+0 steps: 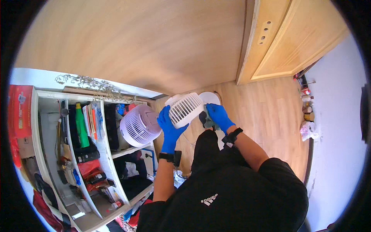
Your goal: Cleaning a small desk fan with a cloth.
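Both hands wear blue gloves. My left hand [170, 127] grips the lower left edge of a white slatted plastic housing [186, 109], which looks like a fan part, with the thumb along its bottom. At the housing's right side, my right hand [218, 116] holds a grey-green cloth [207, 120] bunched under the fingers; whether the cloth touches the housing is unclear. Just left of my left hand stands a pale purple fan head [140, 125] with a slatted grille. A round white base [209, 98] shows behind the housing, partly hidden by it.
White shelving [107, 139] on the left holds a green bottle [82, 124], papers, bags and dark cloth. A wooden door [301, 37] stands at the upper right. Jars and bottles [307, 109] line the right wall beside a plastic bag [308, 130]. A thin cord crosses the wooden floor [261, 116].
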A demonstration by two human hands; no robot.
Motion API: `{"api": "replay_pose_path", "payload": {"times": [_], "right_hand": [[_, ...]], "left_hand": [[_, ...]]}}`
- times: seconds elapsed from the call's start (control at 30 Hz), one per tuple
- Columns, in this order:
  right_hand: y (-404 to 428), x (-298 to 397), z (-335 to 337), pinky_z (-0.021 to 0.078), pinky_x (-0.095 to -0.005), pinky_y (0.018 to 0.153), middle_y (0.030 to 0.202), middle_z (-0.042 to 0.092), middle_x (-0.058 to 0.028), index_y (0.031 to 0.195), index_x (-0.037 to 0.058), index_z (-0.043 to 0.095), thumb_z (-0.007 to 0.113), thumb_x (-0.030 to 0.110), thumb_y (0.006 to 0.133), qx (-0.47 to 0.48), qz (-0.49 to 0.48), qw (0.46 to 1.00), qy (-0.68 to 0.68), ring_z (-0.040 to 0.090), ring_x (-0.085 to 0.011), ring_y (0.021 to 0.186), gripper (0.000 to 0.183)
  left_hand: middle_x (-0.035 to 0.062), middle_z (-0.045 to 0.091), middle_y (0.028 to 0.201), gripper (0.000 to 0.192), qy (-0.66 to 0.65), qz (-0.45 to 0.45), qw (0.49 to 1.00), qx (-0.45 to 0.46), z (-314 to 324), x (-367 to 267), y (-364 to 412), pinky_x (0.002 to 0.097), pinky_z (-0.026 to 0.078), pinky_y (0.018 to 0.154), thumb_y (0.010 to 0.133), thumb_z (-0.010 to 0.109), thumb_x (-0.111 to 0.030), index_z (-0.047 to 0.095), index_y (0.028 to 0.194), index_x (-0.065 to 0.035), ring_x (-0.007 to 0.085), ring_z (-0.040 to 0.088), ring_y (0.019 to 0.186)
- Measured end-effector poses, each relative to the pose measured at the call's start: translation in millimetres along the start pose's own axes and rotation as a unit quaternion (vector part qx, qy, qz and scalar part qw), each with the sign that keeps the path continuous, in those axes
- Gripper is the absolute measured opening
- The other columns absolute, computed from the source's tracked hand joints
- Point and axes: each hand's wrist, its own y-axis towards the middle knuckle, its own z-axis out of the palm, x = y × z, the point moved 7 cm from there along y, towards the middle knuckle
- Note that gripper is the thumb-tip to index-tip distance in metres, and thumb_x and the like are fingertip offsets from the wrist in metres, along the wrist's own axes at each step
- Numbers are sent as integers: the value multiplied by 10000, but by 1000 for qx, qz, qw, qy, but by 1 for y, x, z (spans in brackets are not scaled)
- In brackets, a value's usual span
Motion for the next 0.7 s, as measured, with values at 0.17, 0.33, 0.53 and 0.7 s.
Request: {"api": "replay_pose_path", "payload": {"times": [0.17,0.33,0.53,0.7], "right_hand": [[-27,78,14,484,-435,592,775,659,-155,861,82,654,485,422,905,5,-169,969,-179,623,-339,678,381],[-63,106,52,499,-421,654,823,651,-171,914,67,644,509,398,900,140,-255,941,-173,630,-343,742,358],[-84,99,39,490,-318,807,987,627,-88,1098,30,565,555,271,934,243,-70,959,127,595,-159,903,292],[-133,120,63,446,-294,899,1080,598,-54,1188,21,536,567,193,929,296,20,926,234,548,-146,1028,313]], "left_hand": [[170,465,1297,1032,6,-28,999,-21,-1,6,2,463,281,976,540,859,-408,357,1359,-30,345,410,1214],[201,371,1376,1043,13,-70,997,-24,-10,5,-8,520,246,1003,558,835,-428,336,1415,-105,363,341,1276],[194,314,1426,830,-94,-85,992,-8,-69,-45,-55,469,239,1089,759,719,-137,272,1456,-95,353,306,1330],[135,406,1389,767,-528,-233,813,74,-61,-91,-97,356,363,1031,845,653,-127,213,1470,-60,228,432,1253]]}}
